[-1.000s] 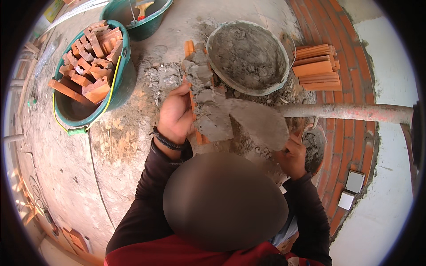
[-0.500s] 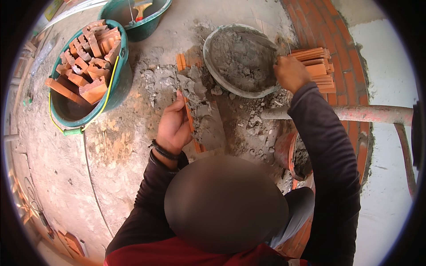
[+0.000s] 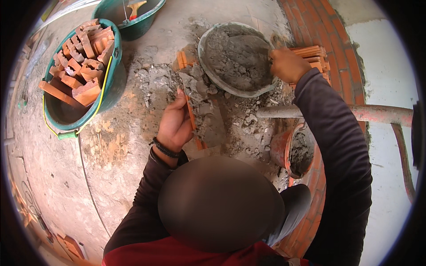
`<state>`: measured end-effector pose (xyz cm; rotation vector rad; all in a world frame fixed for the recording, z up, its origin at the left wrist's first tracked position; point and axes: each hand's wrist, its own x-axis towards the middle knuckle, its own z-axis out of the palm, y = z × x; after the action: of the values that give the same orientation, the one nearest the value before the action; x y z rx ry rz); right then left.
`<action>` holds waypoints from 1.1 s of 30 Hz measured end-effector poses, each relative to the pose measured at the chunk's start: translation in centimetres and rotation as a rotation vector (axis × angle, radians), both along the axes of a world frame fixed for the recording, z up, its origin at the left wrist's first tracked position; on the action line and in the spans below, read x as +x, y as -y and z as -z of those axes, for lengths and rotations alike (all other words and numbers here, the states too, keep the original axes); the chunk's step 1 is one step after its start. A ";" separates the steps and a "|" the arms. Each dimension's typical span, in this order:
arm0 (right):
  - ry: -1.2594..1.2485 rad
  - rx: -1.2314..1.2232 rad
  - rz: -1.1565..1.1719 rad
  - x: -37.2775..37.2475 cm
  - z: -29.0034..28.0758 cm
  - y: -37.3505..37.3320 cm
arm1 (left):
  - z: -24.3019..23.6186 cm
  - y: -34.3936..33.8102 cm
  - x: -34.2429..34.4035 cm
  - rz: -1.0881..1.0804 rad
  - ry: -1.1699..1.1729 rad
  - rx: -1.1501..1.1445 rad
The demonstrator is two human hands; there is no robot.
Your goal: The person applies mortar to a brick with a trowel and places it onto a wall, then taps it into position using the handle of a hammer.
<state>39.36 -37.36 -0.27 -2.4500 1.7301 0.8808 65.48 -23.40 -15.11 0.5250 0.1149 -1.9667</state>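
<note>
My left hand [image 3: 174, 125] is closed around the edge of a thin orange brick strip [image 3: 191, 114], its thumb up along the side. Wet grey mortar [image 3: 210, 125] lies against the strip's right side. At the right rim of a round basin [image 3: 207, 73] full of mortar, my right hand [image 3: 289, 65] is clenched. A flat, mortar-coated trowel blade [image 3: 245, 49] appears to reach from that fist into the mortar; its handle is hidden by the fingers. Another orange brick piece [image 3: 181, 60] lies beyond my left hand.
A green bucket [image 3: 116, 75] of broken bricks stands left, another green tub [image 3: 141, 30] with a brush behind it. Stacked brick strips [image 3: 313, 52] lie beyond my right hand. A metal pole [image 3: 284, 111] crosses under my right forearm, above an orange mortar bucket [image 3: 279, 148].
My right elbow has swung outward to the right, uncovering more of the orange bucket. My right hand stays by the basin rim and my left keeps its hold. The whole view has shifted slightly.
</note>
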 end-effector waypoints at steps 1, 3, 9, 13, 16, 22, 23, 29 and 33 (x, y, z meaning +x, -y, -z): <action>0.004 0.027 0.022 -0.3 -0.4 0.2 | 0.1 0.0 -0.1 0.004 -0.005 0.006; 0.016 0.043 0.007 -0.7 -0.3 0.4 | 0.4 0.0 -0.3 0.013 -0.016 0.019; 0.028 0.169 0.037 0.9 -1.2 0.9 | 1.8 -0.2 -0.4 0.019 -0.051 -0.004; 0.103 0.094 -0.096 -1.9 -1.9 1.0 | 1.4 -0.1 -0.6 0.042 -0.058 0.005; 0.249 -0.021 -0.190 -2.8 -0.9 0.3 | 0.9 0.0 -0.8 0.063 -0.032 0.010; 0.506 0.483 0.684 -3.5 -3.6 1.0 | 0.3 0.4 -1.2 0.100 -0.027 0.000; 0.601 0.518 0.790 -4.8 -3.5 0.8 | 0.3 0.6 -1.4 0.122 -0.051 -0.016; 0.832 0.449 0.864 -4.6 -3.5 -4.3 | -2.0 1.5 -2.4 0.104 0.089 0.064; 1.148 0.282 0.859 -5.4 -2.4 -10.4 | -1.9 2.8 -3.6 0.163 0.003 0.046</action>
<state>33.99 -26.97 2.17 -1.2375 1.6373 -0.3198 61.87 -26.25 -13.22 0.5832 0.1192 -2.1266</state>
